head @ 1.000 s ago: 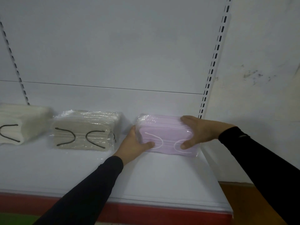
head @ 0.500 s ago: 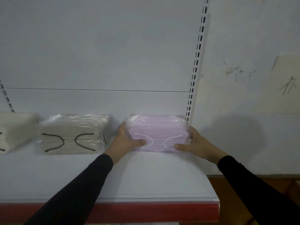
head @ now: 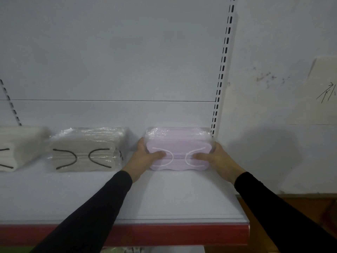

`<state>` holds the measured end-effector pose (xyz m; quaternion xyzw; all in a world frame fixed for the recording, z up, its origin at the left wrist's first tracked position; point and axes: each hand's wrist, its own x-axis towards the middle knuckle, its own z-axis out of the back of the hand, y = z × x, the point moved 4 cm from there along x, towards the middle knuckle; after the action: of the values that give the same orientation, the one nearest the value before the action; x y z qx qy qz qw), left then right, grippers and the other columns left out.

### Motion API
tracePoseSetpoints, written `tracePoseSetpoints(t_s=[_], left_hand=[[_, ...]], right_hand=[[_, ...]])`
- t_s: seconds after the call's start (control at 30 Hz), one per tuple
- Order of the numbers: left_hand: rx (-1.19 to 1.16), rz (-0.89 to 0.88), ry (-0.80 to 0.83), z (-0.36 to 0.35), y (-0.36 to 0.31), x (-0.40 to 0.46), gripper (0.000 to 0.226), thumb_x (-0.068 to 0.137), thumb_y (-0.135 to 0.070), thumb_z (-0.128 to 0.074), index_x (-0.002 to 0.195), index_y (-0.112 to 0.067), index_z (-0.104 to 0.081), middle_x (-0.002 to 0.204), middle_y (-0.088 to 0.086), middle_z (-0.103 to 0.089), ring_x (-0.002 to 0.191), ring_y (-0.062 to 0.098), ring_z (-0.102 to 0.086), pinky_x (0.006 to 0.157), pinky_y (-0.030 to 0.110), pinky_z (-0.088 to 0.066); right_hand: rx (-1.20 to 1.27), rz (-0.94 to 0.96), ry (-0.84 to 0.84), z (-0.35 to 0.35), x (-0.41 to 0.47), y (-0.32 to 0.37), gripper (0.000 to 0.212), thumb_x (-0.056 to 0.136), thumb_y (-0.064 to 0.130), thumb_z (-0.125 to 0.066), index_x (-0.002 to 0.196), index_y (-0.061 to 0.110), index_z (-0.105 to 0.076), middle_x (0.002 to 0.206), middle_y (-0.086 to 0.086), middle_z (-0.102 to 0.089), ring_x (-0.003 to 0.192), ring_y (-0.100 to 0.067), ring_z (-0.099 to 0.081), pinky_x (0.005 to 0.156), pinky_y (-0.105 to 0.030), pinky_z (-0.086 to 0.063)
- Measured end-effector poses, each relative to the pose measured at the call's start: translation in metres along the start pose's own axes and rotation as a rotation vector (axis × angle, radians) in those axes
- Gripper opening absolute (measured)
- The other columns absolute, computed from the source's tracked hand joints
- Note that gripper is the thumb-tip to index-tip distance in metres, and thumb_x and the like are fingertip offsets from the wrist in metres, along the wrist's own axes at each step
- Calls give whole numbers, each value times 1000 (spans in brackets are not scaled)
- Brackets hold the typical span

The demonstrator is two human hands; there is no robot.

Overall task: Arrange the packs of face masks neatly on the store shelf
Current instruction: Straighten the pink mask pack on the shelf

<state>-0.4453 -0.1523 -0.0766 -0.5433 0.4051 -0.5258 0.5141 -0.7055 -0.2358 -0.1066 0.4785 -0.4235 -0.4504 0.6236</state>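
A pink pack of face masks (head: pixel 179 143) in clear wrap lies on the white shelf (head: pixel 164 198), at its right end against the back panel. My left hand (head: pixel 145 156) grips the pack's left side, thumb across the front. At the pack's right side, my right hand (head: pixel 217 157) grips it the same way. A beige pack of face masks (head: pixel 85 152) with black ear loops sits to the left, a gap apart. At the far left edge lies a cream pack of face masks (head: pixel 18 147), partly cut off.
The shelf has a red front strip (head: pixel 164 234) and ends at the right by a slotted upright (head: pixel 221 79). Beyond it is a scuffed wall (head: pixel 273 88) with a paper sheet (head: pixel 324 92). Bare shelf lies in front of the packs.
The pink pack has been turned square to the back panel and pushed back. My right hand slid from the pack's top to its right side. The view shifted right and closer.
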Motion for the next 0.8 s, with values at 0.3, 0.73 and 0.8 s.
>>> tracePoseSetpoints(t_s=[0.3,0.73,0.8], left_hand=[[62,58,-30,7,5,0,112,54,-46,-84,147,-34,-23,136,-3,-55,122,17,-56,105,40,-46],[114,19,-20,3,3,-3,70,83,-11,-74,139,-24,-36,122,-5,-61,109,9,-61,97,38,-51],[123,41,-37,7,3,-4,86,72,-28,-81,142,-26,-32,129,-4,-59,115,13,-60,99,44,-51]], right_hand=[[27,85,18,-5,-8,6,99,53,45,-96,137,31,-46,129,8,-64,119,-16,-61,102,-46,-49],[44,105,47,-10,-5,8,102,54,38,-98,139,22,-44,129,3,-65,118,-19,-63,100,-49,-50],[57,91,20,-8,-7,9,106,50,43,-98,139,28,-43,129,7,-64,118,-17,-62,99,-48,-51]])
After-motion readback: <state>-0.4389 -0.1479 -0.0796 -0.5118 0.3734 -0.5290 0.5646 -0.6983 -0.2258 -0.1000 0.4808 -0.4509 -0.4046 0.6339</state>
